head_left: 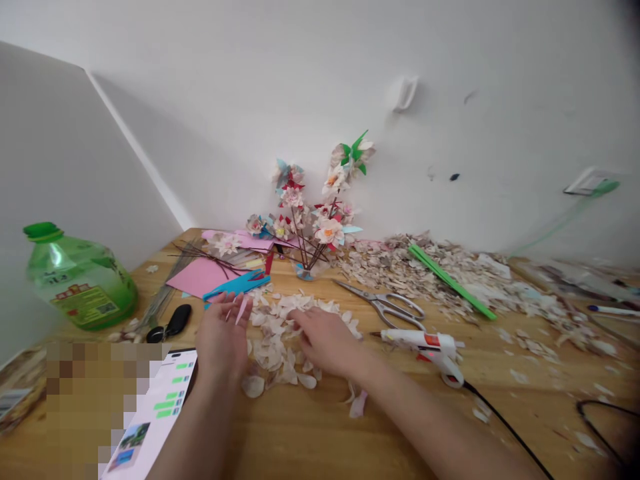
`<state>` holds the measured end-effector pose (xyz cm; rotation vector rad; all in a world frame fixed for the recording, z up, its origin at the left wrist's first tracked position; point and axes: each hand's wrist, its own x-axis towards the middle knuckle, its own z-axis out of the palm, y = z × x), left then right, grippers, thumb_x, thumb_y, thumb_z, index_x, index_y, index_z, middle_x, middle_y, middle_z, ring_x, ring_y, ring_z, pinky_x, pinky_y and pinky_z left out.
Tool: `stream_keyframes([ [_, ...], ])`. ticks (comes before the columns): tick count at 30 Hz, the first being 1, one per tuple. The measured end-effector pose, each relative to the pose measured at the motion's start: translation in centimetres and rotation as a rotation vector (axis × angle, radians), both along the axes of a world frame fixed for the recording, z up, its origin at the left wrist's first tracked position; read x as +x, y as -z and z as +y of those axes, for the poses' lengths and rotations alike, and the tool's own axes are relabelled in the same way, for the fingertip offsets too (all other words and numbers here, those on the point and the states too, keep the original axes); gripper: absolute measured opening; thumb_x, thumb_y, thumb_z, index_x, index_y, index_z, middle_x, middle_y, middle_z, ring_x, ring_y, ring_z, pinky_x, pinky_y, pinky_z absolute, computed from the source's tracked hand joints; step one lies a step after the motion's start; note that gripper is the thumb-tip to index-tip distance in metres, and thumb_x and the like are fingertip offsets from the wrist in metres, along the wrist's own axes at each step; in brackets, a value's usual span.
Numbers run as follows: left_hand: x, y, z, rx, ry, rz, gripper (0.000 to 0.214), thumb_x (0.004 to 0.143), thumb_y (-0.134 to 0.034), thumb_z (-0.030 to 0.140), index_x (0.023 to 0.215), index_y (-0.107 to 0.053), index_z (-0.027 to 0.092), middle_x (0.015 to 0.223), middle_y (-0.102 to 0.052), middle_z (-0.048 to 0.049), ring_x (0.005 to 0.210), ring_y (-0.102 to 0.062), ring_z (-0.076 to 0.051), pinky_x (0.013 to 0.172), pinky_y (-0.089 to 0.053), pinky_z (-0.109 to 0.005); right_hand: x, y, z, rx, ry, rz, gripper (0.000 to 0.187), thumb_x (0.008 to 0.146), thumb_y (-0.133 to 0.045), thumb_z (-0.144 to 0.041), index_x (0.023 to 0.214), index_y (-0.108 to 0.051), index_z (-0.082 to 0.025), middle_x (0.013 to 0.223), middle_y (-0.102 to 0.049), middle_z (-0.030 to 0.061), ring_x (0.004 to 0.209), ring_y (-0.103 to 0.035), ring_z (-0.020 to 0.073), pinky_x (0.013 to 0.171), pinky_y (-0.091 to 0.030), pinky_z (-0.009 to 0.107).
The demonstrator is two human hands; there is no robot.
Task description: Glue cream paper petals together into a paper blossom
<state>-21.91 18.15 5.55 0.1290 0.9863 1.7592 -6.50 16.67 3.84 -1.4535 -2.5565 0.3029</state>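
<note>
My left hand (pixel 225 337) is palm-up with curled fingers, and a thin pale pink strip (pixel 241 311) stands up between them. Beside it lies a loose pile of whitish dried petals (pixel 273 350). My right hand (pixel 323 337) reaches into that pile from the right with its fingers bent down; the fingertips are partly hidden, and what they pinch cannot be made out. Just beyond my left hand are blue pointed paper pieces (pixel 235 285) on a pink paper sheet (pixel 200 277).
Behind the pile, handmade flowers (pixel 330 230) stand on dark stems. Scissors (pixel 385 303), a corded glue gun (pixel 425 343) and a green strip (pixel 450 281) lie right, before a larger petal heap (pixel 390 263). A green bottle (pixel 83 280), black key fob (pixel 179 320) and phone (pixel 165 393) are left.
</note>
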Motion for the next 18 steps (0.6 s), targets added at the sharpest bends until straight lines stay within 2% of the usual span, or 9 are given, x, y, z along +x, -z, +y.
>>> stream_keyframes([
  [3, 0.3, 0.1, 0.0, -0.002, 0.012, 0.023, 0.028, 0.059, -0.043, -0.002, 0.078, -0.050, 0.016, 0.088, -0.051, -0.0027, 0.078, -0.057, -0.010, 0.078, -0.048, -0.026, -0.8, 0.1, -0.3, -0.008, -0.123, 0.050, 0.034, 0.072, -0.050, -0.011, 0.105, -0.053, -0.019, 0.096, -0.064, 0.0063, 0.096, -0.052, 0.0203, 0.078, -0.038, 0.028],
  [6, 0.4, 0.2, 0.0, 0.002, 0.027, 0.054, 0.029, 0.058, -0.043, -0.003, 0.079, -0.049, 0.017, 0.087, -0.050, -0.0024, 0.077, -0.057, -0.009, 0.076, -0.048, -0.025, -1.8, 0.5, -0.4, -0.088, -0.182, 0.167, 0.035, 0.069, -0.051, -0.008, 0.102, -0.055, -0.018, 0.095, -0.063, 0.0081, 0.095, -0.052, 0.0223, 0.078, -0.038, 0.030],
  [10, 0.5, 0.6, 0.1, 0.016, 0.055, 0.104, 0.027, 0.058, -0.043, -0.001, 0.077, -0.047, 0.018, 0.086, -0.050, -0.0018, 0.077, -0.057, -0.009, 0.074, -0.047, -0.023, -2.0, 0.9, -0.3, -0.169, -0.108, 0.293, 0.033, 0.068, -0.050, -0.004, 0.096, -0.058, -0.018, 0.086, -0.065, 0.0066, 0.092, -0.054, 0.0227, 0.077, -0.039, 0.032],
  [14, 0.8, 0.7, 0.0, 0.050, 0.119, 0.207, 0.022, 0.062, -0.045, 0.004, 0.078, -0.045, 0.020, 0.089, -0.052, -0.0002, 0.079, -0.058, -0.008, 0.074, -0.046, -0.023, -0.6, 0.8, 0.0, -0.291, 0.038, 0.505, 0.038, 0.070, -0.052, -0.006, 0.105, -0.050, -0.021, 0.087, -0.065, 0.0032, 0.085, -0.059, 0.0177, 0.074, -0.044, 0.029],
  [16, 1.0, 0.6, -0.2, 0.080, 0.215, 0.292, 0.020, 0.064, -0.050, 0.010, 0.080, -0.046, 0.021, 0.089, -0.055, 0.0002, 0.080, -0.059, -0.010, 0.073, -0.047, -0.026, 0.5, 0.7, 0.0, -0.376, 0.106, 0.623, 0.038, 0.072, -0.053, -0.008, 0.107, -0.045, -0.021, 0.087, -0.064, 0.0029, 0.078, -0.061, 0.0149, 0.067, -0.047, 0.026],
  [18, 1.4, 0.5, -0.7, 0.110, 0.377, 0.388, 0.025, 0.061, -0.061, 0.014, 0.082, -0.050, 0.020, 0.085, -0.059, -0.0005, 0.078, -0.060, -0.014, 0.069, -0.047, -0.029, 1.7, 0.6, -0.4, -0.461, 0.139, 0.721, 0.038, 0.071, -0.055, -0.010, 0.106, -0.043, -0.020, 0.083, -0.062, 0.0014, 0.077, -0.062, 0.0140, 0.066, -0.049, 0.025],
])
